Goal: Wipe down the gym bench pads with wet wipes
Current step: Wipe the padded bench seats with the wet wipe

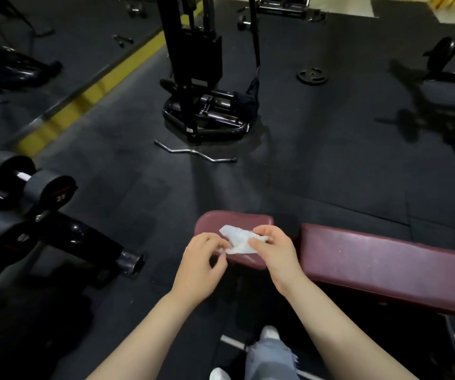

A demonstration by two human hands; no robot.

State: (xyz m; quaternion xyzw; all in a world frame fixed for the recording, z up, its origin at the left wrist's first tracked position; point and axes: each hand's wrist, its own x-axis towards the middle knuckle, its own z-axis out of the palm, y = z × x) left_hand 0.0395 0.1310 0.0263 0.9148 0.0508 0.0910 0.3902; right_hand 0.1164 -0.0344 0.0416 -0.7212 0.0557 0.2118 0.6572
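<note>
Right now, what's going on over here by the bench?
A person stands at a maroon gym bench, holding a crumpled white wet wipe in both hands just above the small seat pad. The left hand pinches one end and the right hand pinches the other, as if spreading it out. The wipe is not pressed flat to the seat pad, and nothing touches the long back pad beside it. Dumbbells sit on a rack to the left.

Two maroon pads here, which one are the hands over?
The small seat pad, left of the long back pad; both hands hold the wipe above it.
</note>
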